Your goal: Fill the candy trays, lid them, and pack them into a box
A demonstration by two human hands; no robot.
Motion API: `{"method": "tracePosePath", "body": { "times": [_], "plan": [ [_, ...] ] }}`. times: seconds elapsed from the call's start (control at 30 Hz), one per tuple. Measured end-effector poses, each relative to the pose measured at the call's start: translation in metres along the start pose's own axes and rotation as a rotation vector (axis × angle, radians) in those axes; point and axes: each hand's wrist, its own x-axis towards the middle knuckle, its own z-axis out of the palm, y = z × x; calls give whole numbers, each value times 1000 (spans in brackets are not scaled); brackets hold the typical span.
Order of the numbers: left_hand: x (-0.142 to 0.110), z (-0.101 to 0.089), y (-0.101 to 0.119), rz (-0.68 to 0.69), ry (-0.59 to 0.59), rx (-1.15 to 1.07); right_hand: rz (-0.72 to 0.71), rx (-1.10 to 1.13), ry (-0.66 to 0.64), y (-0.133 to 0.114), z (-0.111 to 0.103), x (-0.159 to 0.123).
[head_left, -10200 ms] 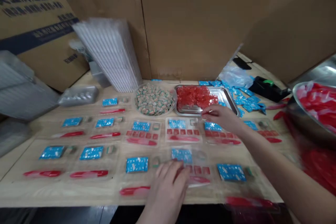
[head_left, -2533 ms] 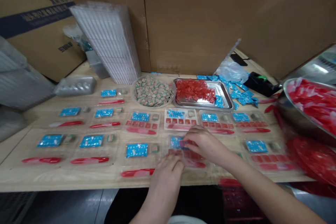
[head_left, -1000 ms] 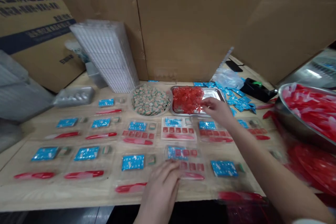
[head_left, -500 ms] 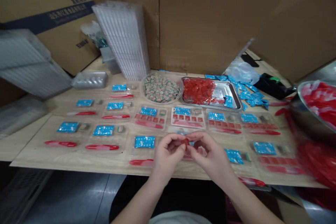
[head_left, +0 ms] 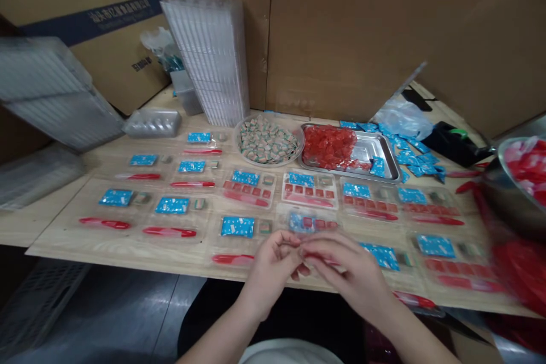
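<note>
My left hand (head_left: 279,267) and my right hand (head_left: 345,261) meet over the table's front edge, fingertips pinched together. Whatever lies between them is hidden by the fingers and blurred. Just behind them is a clear plastic tray (head_left: 285,211) with a blue packet (head_left: 297,222) and several small red square pieces (head_left: 319,224). Left of my left hand, another clear tray holds a blue packet (head_left: 238,226), a small wrapped piece (head_left: 265,227) and a red pen-shaped item (head_left: 232,260). A further blue packet (head_left: 381,256) sits beside my right hand.
Several filled clear trays (head_left: 309,189) cover the table. Behind them are a bowl of wrapped pieces (head_left: 267,139) and a metal tray (head_left: 375,148) with red pieces (head_left: 328,145). Tray stacks (head_left: 209,57) stand at the back left; a metal bowl (head_left: 507,193) is at the right.
My hands have drawn closer together and lowered slightly, and the right fingers now overlap the left. The red piece seen between my fingertips is now hidden. The view has shifted a little.
</note>
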Motion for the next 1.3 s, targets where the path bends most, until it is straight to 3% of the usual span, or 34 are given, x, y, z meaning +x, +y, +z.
{"method": "tracePosePath", "body": {
  "times": [0.1, 0.2, 0.3, 0.4, 0.47, 0.53, 0.6, 0.7, 0.8, 0.87, 0.97, 1.07, 1.17, 1.3],
  "plan": [
    [-2, -8, -10, 385, 87, 597, 55, -118, 20, 20, 1, 17],
    [-1, -15, -23, 690, 62, 1057, -8, -297, -85, 33, 15, 35],
    [4, -18, -33, 815, 52, 1235, -47, -432, -202, 32, 32, 41],
    [9, -21, -37, 836, 29, 1278, -36, -450, -236, 30, 37, 41],
    [11, -22, -37, 833, 21, 1282, -8, -360, -232, 42, 25, 43],
    [11, -22, -36, 832, 9, 1277, 104, -317, -127, 70, -1, 52],
    [10, -22, -35, 843, 5, 1265, 312, -480, 114, 110, -35, 65],
    [10, -20, -34, 845, 17, 1247, 440, -692, 92, 168, -79, 84],
    [9, -18, -33, 794, 3, 1247, 432, -684, 28, 190, -95, 93],
    [8, -17, -34, 764, -6, 1249, 441, -635, 80, 177, -86, 92],
    [8, -18, -35, 757, -7, 1256, 431, -280, 229, 126, -52, 78],
    [8, -18, -37, 762, 33, 1263, 272, 94, 10, 67, -6, 61],
    [8, -17, -39, 751, 65, 1286, 183, 9, -86, 36, 31, 51],
    [10, -15, -40, 749, 59, 1297, 152, -158, -82, 32, 43, 47]
  ]
}}
